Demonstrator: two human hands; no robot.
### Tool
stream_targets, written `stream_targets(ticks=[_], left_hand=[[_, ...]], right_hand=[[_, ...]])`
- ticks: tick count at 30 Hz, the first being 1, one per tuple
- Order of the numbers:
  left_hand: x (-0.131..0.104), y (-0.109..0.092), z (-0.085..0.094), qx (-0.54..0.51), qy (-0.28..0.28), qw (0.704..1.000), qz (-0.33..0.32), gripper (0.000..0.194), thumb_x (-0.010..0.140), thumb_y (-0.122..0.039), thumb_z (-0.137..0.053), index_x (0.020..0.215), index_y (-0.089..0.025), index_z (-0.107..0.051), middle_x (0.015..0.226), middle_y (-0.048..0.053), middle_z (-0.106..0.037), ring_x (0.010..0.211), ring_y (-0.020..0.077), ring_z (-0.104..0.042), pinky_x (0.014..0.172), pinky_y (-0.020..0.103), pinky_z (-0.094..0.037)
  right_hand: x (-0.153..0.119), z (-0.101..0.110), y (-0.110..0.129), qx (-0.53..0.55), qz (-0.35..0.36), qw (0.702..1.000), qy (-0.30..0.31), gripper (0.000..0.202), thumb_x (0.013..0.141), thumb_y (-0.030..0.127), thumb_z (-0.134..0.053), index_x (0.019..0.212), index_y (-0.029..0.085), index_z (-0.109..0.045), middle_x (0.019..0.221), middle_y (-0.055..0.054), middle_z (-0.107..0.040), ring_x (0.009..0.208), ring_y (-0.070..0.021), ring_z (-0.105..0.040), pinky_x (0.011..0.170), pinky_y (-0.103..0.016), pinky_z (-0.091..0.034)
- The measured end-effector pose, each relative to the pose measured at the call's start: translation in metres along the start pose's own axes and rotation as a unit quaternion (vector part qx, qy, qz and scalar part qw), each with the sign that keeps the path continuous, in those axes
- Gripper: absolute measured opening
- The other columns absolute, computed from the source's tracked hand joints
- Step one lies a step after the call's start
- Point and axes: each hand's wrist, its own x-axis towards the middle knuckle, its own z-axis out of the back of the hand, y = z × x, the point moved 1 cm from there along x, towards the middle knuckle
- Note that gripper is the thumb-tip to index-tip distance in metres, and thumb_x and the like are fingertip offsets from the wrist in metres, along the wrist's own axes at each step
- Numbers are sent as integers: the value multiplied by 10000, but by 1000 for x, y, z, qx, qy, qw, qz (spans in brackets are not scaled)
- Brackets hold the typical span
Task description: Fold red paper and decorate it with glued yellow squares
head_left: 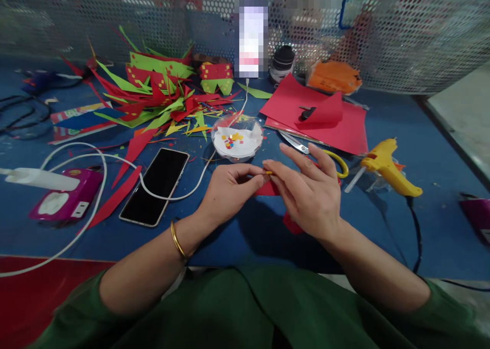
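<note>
My left hand [233,188] is closed in a pinch, thumb against forefinger, at the middle of the table. Its fingertips meet those of my right hand [312,196], whose thumb and forefinger pinch a tiny yellow piece [269,173], probably paper. The other fingers of the right hand are stretched out. Beneath the hands lies some red paper [268,188], partly covered by them. Just beyond is a clear round bowl [237,140] with small yellow and red bits on white paper. Scissors with yellow handles [339,163] lie partly behind my right hand.
A yellow glue gun [390,168] lies at right, its cord running to the front edge. Red sheets [317,114] lie behind. Green and red paper strips [153,94] are heaped at back left. A phone [155,185] and purple power socket [67,193] sit left, crossed by white cable.
</note>
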Motion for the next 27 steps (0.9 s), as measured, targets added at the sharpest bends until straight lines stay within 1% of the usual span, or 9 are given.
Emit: stream_targets(ticks=[4,7,10,13,18,21,23,24,27], left_hand=[[-1,-3,-1,24,-26,999,-29,119,777,-254,-730,806,-158,-793,759,19,-768,652,121,-640,624,220,-513],[-1,-3,-1,42,-31,998,-45,110,785,-254,-731,781,-159,-788,747,17,-768,648,121,-644,608,212,-514],[-2,-2,-1,51,-17,996,-66,117,804,-259,-724,798,-162,-789,789,23,-781,704,138,-678,649,220,-533],[-3,0,-1,66,-5,994,-84,115,819,-240,-707,841,-167,-793,862,28,-796,772,151,-708,709,230,-547],[-5,-2,-1,107,1,991,-86,114,839,-220,-684,849,-186,-793,903,16,-800,809,157,-719,742,238,-552],[-6,-3,-2,104,1,991,-80,114,839,-229,-686,842,-189,-793,916,20,-801,832,168,-724,759,250,-559],[-6,-4,-2,96,-2,993,-72,117,833,-253,-702,855,-186,-795,915,27,-801,826,173,-723,755,254,-560],[-5,-5,-2,91,-5,994,-64,121,828,-263,-711,860,-181,-795,904,32,-800,813,173,-721,745,255,-560],[-4,-7,-1,82,-17,996,-32,111,805,-258,-733,842,-167,-786,853,36,-790,762,164,-706,713,252,-554]], right_hand=[[3,11,-2,-7,-35,998,-47,351,914,141,-625,1220,311,-637,1214,-27,-745,1260,-272,-626,1140,-515,-372],[5,18,-6,4,-85,994,-67,202,912,197,-648,1063,322,-696,1166,-42,-744,1242,-290,-624,1122,-549,-383],[6,16,-10,61,-111,991,-46,94,904,211,-660,939,285,-705,1144,-53,-728,1260,-294,-602,1100,-546,-410],[6,11,-12,91,-106,990,-14,44,899,223,-667,903,259,-693,1170,-52,-715,1279,-292,-586,1101,-538,-405],[7,7,-11,91,-102,991,13,67,908,223,-642,868,270,-669,1162,-22,-721,1302,-275,-569,1140,-531,-362],[7,8,-10,119,-118,985,29,83,903,219,-638,837,266,-655,1130,-23,-732,1297,-275,-572,1150,-532,-350],[7,7,-11,170,-159,972,32,78,897,220,-640,828,254,-651,1123,-40,-731,1272,-272,-589,1117,-519,-392],[7,7,-12,209,-194,958,35,71,895,223,-642,828,246,-650,1121,-50,-732,1244,-267,-607,1088,-504,-425],[4,3,-16,340,-318,883,57,66,888,245,-644,826,224,-653,1078,-56,-748,1104,-239,-678,976,-435,-508]])
